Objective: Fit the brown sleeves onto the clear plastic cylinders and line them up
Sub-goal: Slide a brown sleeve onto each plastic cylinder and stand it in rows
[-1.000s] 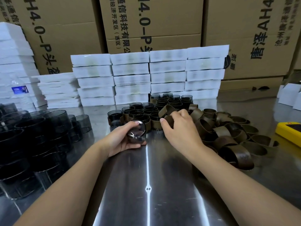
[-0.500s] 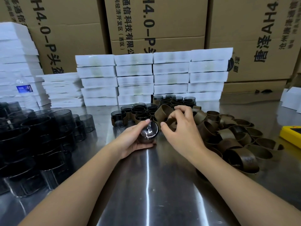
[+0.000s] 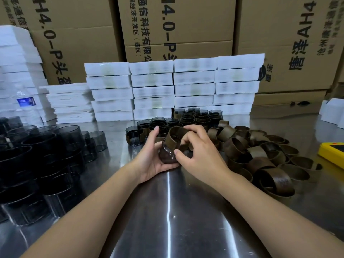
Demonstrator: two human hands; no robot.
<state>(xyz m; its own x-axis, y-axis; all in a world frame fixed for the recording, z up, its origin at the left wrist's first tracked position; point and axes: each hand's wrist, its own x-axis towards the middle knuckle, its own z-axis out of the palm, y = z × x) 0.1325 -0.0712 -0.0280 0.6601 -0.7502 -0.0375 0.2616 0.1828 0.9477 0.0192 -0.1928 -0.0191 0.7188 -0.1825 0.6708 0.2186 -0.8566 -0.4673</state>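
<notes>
My left hand grips a clear smoky plastic cylinder lying on its side at the table's middle. My right hand pinches a brown sleeve and holds it over the cylinder's far end. Behind my hands stand rows of cylinders with brown sleeves on them. A loose heap of brown sleeves lies to the right. Bare dark cylinders are piled at the left.
White flat boxes are stacked behind the work, with cardboard cartons beyond. A water bottle stands at the far left. A yellow device lies at the right edge on the steel table.
My right hand lifted a brown sleeve out of the heap and brought it left onto the cylinder. My left hand raised the cylinder toward it.
</notes>
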